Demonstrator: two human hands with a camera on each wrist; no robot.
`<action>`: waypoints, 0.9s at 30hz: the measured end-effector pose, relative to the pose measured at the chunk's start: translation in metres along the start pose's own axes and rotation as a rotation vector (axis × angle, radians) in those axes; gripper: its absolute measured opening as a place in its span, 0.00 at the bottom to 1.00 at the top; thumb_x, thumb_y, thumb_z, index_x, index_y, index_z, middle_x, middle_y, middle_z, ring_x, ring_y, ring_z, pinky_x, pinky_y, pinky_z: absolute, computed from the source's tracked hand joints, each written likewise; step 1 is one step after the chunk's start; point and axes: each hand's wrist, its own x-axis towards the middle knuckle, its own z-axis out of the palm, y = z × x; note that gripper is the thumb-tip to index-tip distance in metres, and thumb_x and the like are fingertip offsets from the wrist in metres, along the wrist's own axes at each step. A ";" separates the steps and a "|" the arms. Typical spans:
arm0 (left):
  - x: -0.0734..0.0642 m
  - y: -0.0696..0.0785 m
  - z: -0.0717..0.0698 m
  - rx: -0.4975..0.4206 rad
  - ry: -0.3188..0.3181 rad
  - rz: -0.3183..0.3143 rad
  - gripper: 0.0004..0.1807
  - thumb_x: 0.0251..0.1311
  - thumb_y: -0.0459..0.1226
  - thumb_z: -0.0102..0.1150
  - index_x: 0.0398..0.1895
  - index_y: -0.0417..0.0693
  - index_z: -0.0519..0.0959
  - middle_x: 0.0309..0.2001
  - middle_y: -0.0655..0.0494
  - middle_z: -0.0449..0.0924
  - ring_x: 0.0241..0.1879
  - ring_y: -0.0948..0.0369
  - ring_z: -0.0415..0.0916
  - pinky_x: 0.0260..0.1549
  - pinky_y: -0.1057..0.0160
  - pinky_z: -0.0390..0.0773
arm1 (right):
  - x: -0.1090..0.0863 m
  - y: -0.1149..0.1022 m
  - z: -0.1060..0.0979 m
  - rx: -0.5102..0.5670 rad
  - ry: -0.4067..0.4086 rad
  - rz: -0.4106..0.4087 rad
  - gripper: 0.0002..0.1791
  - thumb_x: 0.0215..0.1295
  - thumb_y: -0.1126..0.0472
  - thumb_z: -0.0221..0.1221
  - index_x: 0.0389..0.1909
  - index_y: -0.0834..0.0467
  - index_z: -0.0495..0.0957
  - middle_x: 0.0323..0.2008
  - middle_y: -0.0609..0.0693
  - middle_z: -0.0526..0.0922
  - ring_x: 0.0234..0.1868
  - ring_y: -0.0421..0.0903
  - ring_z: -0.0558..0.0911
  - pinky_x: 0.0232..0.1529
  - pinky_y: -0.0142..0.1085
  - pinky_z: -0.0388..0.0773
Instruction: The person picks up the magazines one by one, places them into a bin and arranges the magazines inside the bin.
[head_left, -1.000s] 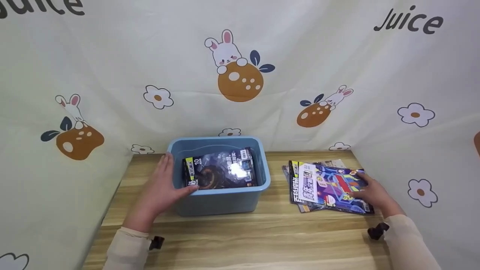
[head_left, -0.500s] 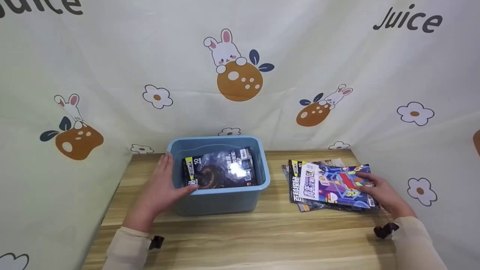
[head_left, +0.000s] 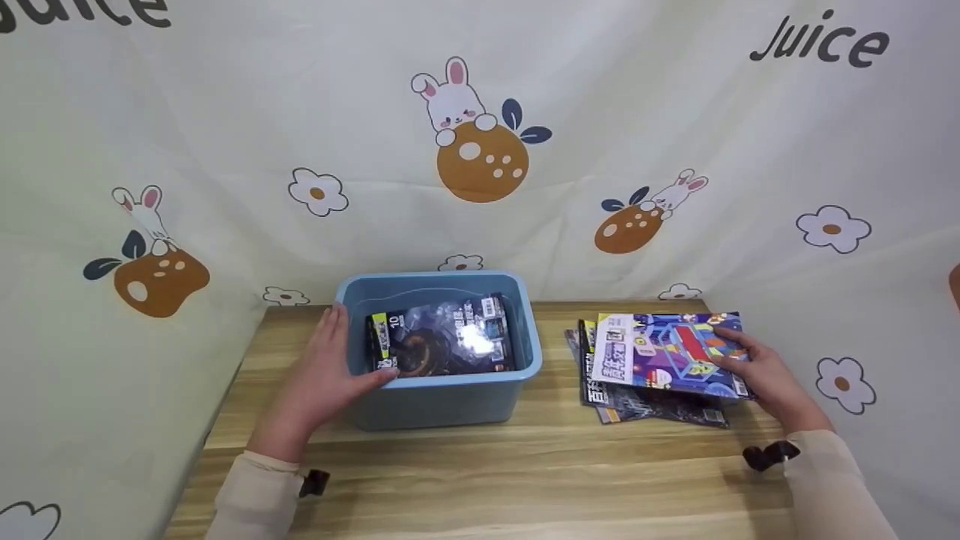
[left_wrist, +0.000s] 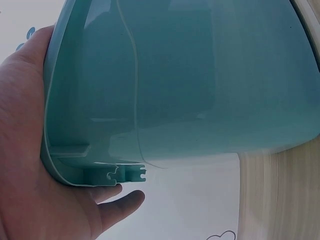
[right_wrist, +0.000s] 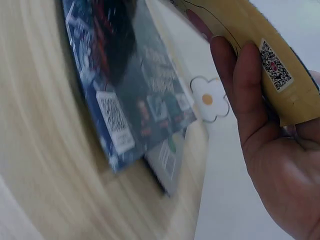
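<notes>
At the front left corner of a blue plastic bin (head_left: 439, 409), my left hand (head_left: 315, 382) rests with thumb and fingers spread along the rim. The left wrist view shows its straight fingertips (left_wrist: 125, 206) past the rim. A dark magazine (head_left: 431, 345) with a yellow-green corner strip lies inside the bin. My right hand (head_left: 772, 390) pinches the right edge of a colourful blue and purple magazine (head_left: 660, 367), lifted above other magazines. From the right wrist, its yellow back (right_wrist: 240, 22) with a QR code shows, fingers under it. Beneath lies a dark-covered magazine (right_wrist: 125, 65), partly hidden.
Bin and magazines are on a wood-grain table (head_left: 525, 480). A pale curtain (head_left: 360, 120) printed with rabbits, oranges and flowers hangs behind and at both sides. More magazine edges (head_left: 609, 414) jut out below the lifted one.
The right hand has shifted its grip to the right edge of the colourful magazine and raised it off the pile, uncovering more of the dark one. The left hand and bin stay put.
</notes>
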 end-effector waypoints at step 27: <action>0.001 -0.001 0.001 0.013 -0.006 -0.003 0.82 0.56 0.81 0.63 0.90 0.33 0.36 0.89 0.33 0.33 0.88 0.35 0.34 0.82 0.31 0.48 | -0.017 -0.078 0.044 0.359 -0.010 -0.073 0.45 0.79 0.53 0.69 0.89 0.39 0.59 0.77 0.60 0.60 0.49 0.42 0.89 0.51 0.39 0.91</action>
